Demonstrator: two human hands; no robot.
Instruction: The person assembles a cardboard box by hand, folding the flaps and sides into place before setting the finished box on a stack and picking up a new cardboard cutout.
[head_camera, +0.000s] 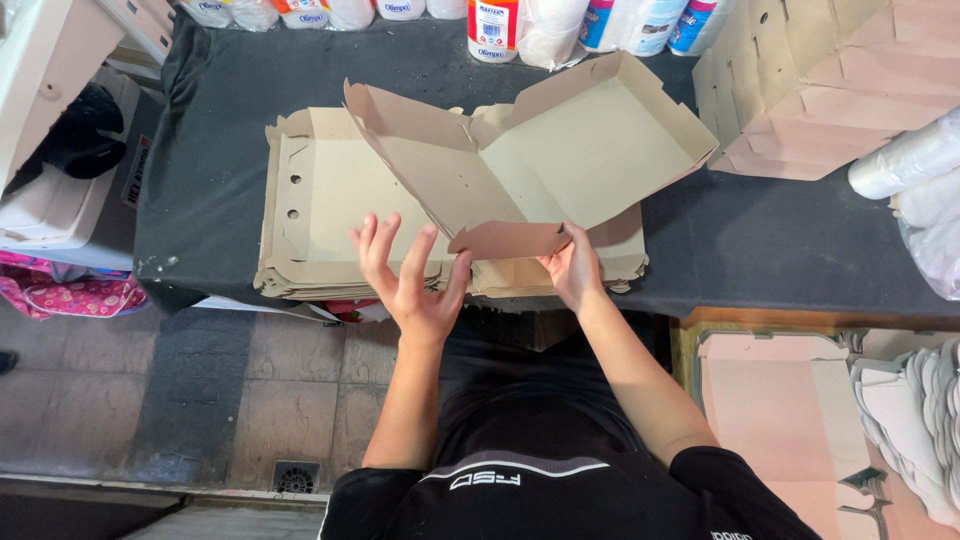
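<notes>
now both hands meet a half-folded cardboard box (530, 165).
left hand (415, 285) spread wide beside it; right hand (572, 268) pinches its front flap (505, 240) above the flat stack (320, 210).

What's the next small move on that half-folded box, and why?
Probably fold the front flap upright. The right hand pinches its edge while it lies flat, the left hand presses open-fingered beside it, and the cardboard box on the stack of flat blanks already has other walls raised.

Half-folded brown cardboard box (540, 160), walls partly raised, tilted atop flat stack (320, 200) near table's (200, 120) front edge.
</notes>
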